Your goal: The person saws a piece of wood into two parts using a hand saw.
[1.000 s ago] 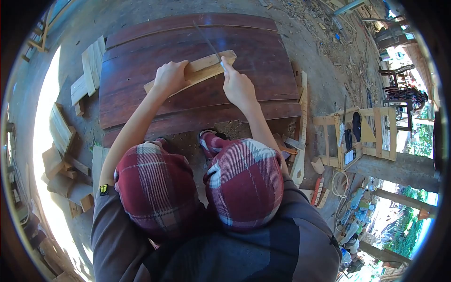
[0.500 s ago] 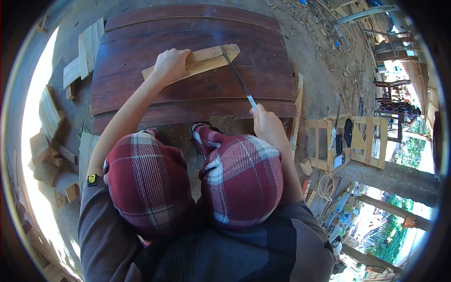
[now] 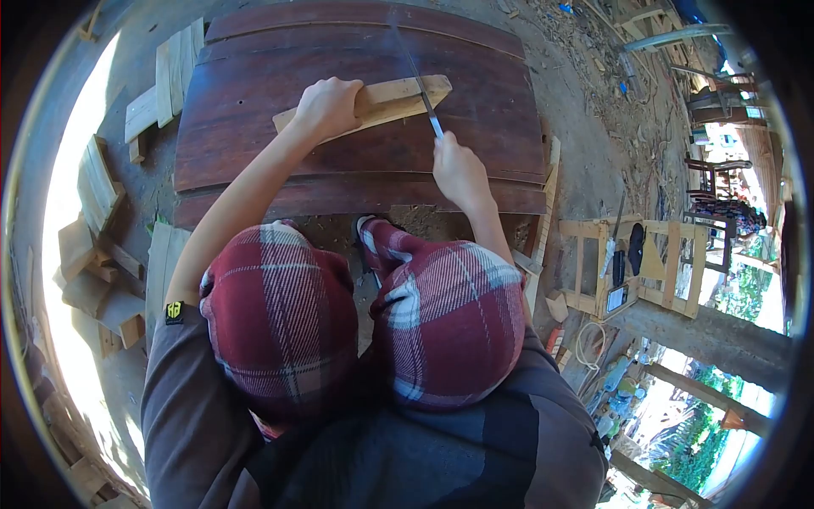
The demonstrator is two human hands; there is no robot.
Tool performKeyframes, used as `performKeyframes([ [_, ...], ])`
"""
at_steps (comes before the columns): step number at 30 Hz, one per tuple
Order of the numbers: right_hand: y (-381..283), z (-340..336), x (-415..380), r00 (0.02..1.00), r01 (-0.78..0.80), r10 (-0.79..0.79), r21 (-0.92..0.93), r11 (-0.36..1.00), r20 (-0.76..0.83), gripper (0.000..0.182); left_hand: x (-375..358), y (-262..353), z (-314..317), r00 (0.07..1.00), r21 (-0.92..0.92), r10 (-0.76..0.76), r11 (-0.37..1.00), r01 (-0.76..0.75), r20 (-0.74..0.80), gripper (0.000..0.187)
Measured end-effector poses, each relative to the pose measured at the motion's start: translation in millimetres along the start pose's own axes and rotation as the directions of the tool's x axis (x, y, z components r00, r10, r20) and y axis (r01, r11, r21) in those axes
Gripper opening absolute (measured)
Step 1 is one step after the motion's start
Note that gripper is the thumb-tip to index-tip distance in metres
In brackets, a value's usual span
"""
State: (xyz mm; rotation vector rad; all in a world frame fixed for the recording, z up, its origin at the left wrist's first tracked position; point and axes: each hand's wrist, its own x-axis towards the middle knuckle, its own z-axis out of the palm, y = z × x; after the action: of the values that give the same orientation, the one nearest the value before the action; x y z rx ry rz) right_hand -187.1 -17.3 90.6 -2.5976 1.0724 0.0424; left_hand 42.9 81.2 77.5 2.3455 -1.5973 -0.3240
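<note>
Left hand (image 3: 326, 106) clamped over pale wood strip (image 3: 373, 103) lying on dark plank surface (image 3: 254, 153), pinning it against sliding; right hand (image 3: 458, 170) closed round saw (image 3: 421, 86), blade crossing strip's far end.

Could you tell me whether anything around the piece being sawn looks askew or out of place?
Nothing stands out. The left hand pins the pale wood strip flat on the dark planks, lying slantwise across them, while the right hand holds the saw blade across it. Offcuts lie scattered on the ground.
</note>
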Motion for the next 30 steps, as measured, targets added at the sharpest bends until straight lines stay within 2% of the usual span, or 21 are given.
performKeyframes([
  [3, 11, -10, -45, 0.999, -0.031, 0.031, -0.020, 0.999, 0.028, 0.025, 3, -5, 5, 1.000, -0.009, -0.002, 1.000, 0.002, 0.010, 0.039],
  [7, 37, -31, -103, 0.983, -0.092, 0.085, 0.034, 0.995, 0.160, 0.026, 1, -4, 5, 0.999, -0.018, 0.033, 0.999, -0.033, 0.001, 0.039],
  [10, 33, -45, -104, 0.970, -0.109, 0.097, 0.041, 0.993, 0.222, 0.027, 0, -6, 5, 0.997, -0.017, 0.074, 0.997, -0.074, 0.008, 0.039],
  [11, 32, -47, -102, 0.969, -0.105, 0.093, 0.043, 0.994, 0.227, 0.027, 2, -6, 3, 0.996, -0.013, 0.089, 0.996, -0.089, 0.010, 0.039],
  [13, 26, -36, -84, 0.990, -0.045, 0.035, 0.075, 0.996, 0.139, 0.028, 0, -5, 2, 0.995, -0.015, 0.104, 0.994, -0.104, 0.003, 0.040],
  [16, 16, -9, -31, 0.997, 0.002, -0.014, 0.139, 0.990, 0.081, 0.029, -1, -4, 3, 0.994, -0.023, 0.105, 0.994, -0.106, -0.018, 0.035],
  [18, 8, 1, 3, 0.998, 0.013, -0.029, 0.247, 0.969, 0.063, 0.030, 0, -5, 3, 0.995, -0.018, 0.094, 0.995, -0.095, -0.026, 0.033],
  [20, -2, 8, 9, 1.000, -0.002, 0.002, 0.200, 0.980, 0.002, 0.031, 1, -5, 4, 0.996, -0.005, 0.082, 0.997, -0.082, -0.022, 0.033],
  [24, -5, 12, -9, 0.998, -0.041, 0.047, 0.158, 0.987, -0.037, 0.030, 1, -1, 3, 1.000, 0.028, 0.028, 0.999, -0.028, 0.006, 0.035],
  [27, 14, 6, -49, 0.999, -0.022, 0.018, 0.164, 0.986, 0.027, 0.028, 2, -3, 7, 1.000, 0.018, 0.018, 1.000, -0.018, 0.002, 0.040],
  [30, 33, -15, -92, 0.988, -0.092, 0.070, 0.156, 0.983, 0.138, 0.027, -1, -2, 7, 0.998, 0.006, 0.040, 0.999, -0.040, -0.041, 0.043],
])
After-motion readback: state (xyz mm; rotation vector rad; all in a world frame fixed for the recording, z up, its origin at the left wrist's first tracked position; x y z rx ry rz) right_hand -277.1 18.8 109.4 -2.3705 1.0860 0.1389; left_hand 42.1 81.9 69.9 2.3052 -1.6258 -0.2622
